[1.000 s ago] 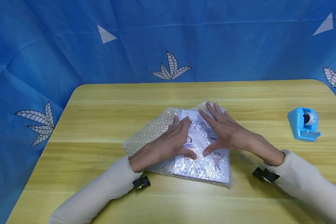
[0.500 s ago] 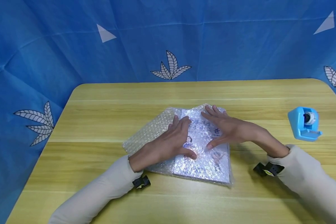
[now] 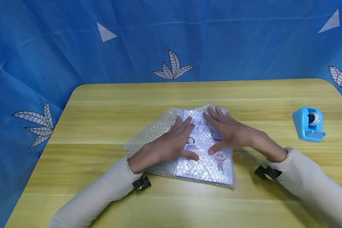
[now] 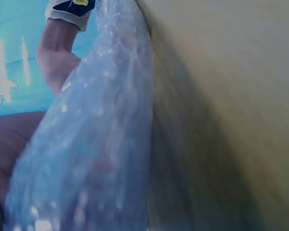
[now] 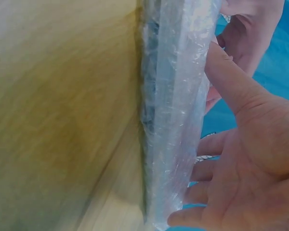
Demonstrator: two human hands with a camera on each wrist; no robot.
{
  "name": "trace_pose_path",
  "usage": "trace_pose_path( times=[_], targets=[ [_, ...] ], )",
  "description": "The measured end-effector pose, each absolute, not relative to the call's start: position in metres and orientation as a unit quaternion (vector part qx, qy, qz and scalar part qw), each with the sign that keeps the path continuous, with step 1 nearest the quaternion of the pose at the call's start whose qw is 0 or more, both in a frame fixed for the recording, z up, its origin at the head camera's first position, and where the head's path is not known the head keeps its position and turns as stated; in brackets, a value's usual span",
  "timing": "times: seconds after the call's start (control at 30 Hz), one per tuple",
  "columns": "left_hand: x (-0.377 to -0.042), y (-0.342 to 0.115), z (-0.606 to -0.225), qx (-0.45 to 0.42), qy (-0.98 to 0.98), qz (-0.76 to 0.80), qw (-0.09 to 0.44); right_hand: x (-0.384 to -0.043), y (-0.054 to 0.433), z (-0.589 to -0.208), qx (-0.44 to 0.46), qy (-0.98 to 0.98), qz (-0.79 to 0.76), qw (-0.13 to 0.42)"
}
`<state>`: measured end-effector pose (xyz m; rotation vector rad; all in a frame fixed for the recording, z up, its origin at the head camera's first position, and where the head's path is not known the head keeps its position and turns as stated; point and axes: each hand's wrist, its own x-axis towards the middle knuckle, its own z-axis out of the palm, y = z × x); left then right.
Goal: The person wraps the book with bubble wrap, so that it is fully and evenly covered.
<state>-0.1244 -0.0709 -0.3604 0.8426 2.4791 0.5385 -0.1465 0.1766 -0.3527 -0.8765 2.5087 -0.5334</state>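
A flat book (image 3: 202, 169) with a pale printed cover lies on the table under clear bubble wrap (image 3: 148, 134). The wrap spreads out past the book's left side. My left hand (image 3: 171, 142) rests on the wrap over the book's left part, thumb stretched to the right. Across the upper right part lies my right hand (image 3: 229, 131), its fingers spread and its thumb pointing left. In the right wrist view the fingertips and thumb of the right hand (image 5: 250, 139) touch the wrapped face. The wrap (image 4: 101, 120) hides most of the left hand in the left wrist view.
A light blue tape dispenser (image 3: 307, 125) with a roll in it stands at the right of the wooden table (image 3: 108, 110). Behind the table hangs a blue cloth (image 3: 231, 47) with leaf prints. A black strap (image 3: 268, 172) sits at the right wrist.
My right hand shifts slightly to the right and then back left over the wrap, its fingers spreading again. The left hand stays almost in place on the book.
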Motion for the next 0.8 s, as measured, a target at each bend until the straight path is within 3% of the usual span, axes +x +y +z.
trace_pose_path(
  times=[0.2, 0.8],
  targets=[
    [-0.127, -0.078, -0.36, 0.314, 0.897, 0.201, 0.236, -0.148, 0.174, -0.35, -0.313, 0.905, -0.183, 0.224],
    [-0.117, -0.114, -0.349, 0.296, 0.921, 0.178, 0.183, -0.148, 0.173, -0.349, -0.317, 0.904, -0.177, 0.228]
  ],
)
